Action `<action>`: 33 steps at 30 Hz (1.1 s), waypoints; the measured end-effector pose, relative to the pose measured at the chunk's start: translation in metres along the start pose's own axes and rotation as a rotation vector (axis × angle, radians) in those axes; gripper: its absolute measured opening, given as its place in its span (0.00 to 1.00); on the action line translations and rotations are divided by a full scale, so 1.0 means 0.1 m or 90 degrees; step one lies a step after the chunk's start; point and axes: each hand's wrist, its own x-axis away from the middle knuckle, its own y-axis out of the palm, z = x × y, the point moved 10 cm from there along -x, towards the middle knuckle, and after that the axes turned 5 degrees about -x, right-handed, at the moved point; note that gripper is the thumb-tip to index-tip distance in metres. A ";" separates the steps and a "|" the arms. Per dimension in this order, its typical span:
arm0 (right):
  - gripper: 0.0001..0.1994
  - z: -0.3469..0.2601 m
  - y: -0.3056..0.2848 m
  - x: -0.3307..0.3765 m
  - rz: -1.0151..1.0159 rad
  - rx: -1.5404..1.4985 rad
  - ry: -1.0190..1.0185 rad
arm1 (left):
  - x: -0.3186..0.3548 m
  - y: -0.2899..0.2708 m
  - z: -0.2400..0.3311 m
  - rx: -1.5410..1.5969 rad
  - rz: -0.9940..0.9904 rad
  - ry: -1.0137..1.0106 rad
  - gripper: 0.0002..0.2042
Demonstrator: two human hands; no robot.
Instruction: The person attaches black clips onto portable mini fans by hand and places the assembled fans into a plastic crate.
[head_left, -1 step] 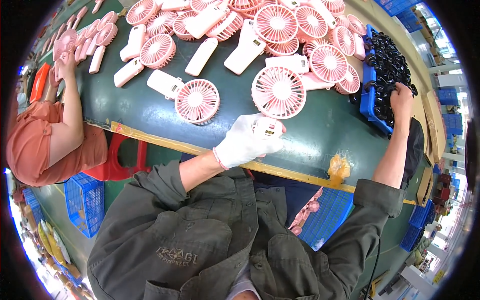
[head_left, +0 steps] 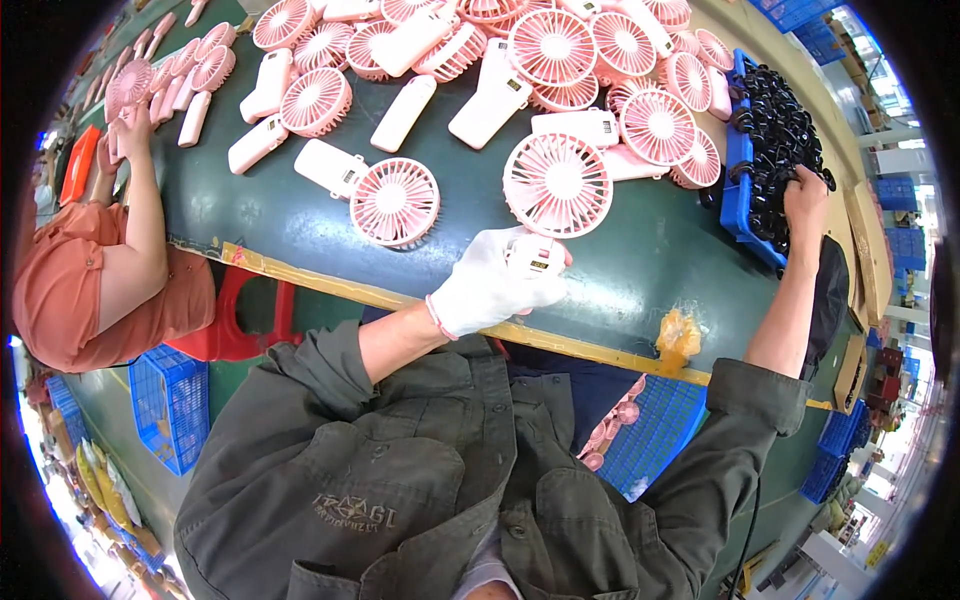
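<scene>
My left hand (head_left: 492, 283), in a white glove, grips the white handle of a pink handheld fan (head_left: 557, 187) whose round head lies on the green table (head_left: 640, 265). My bare right hand (head_left: 805, 200) reaches into a blue tray (head_left: 741, 170) of black ring-shaped parts (head_left: 785, 130) at the table's right end; its fingers are among the parts, and whether they hold one is hidden. A second pink fan (head_left: 394, 200) lies just left of the one I hold.
Many more pink fans (head_left: 560, 50) cover the far side of the table. A person in an orange shirt (head_left: 70, 290) works at the left with a fan. Blue crates (head_left: 165, 400) and a red stool (head_left: 235, 320) stand below the table edge.
</scene>
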 end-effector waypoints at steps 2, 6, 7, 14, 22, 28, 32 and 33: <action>0.18 0.06 -0.07 0.02 0.042 -0.102 0.078 | 0.01 -0.02 0.02 -0.009 0.004 -0.005 0.13; 0.19 0.08 -0.18 0.02 0.052 -0.112 0.117 | -0.01 -0.04 -0.06 0.037 0.008 -0.027 0.11; 0.21 0.11 -0.17 0.02 0.014 -0.077 0.149 | -0.01 -0.04 -0.06 0.037 0.007 -0.028 0.11; 0.15 0.07 -0.61 0.29 0.184 -0.347 0.270 | -0.01 0.04 -0.01 0.000 -0.046 -0.022 0.11; 0.08 -1.94 -0.66 1.96 0.102 -0.683 0.113 | 0.04 0.09 -0.09 0.033 -0.051 -0.025 0.11; 0.06 -2.39 -0.65 2.66 0.103 -0.647 0.115 | 0.09 0.30 0.01 0.030 -0.135 0.020 0.08; 0.09 -2.59 -0.88 2.68 0.230 -0.590 -0.024 | 0.18 0.42 -0.08 0.196 -0.158 -0.116 0.15; 0.12 -2.65 -0.96 2.67 0.245 -0.543 -0.056 | 0.22 0.47 -0.12 0.239 -0.172 -0.169 0.19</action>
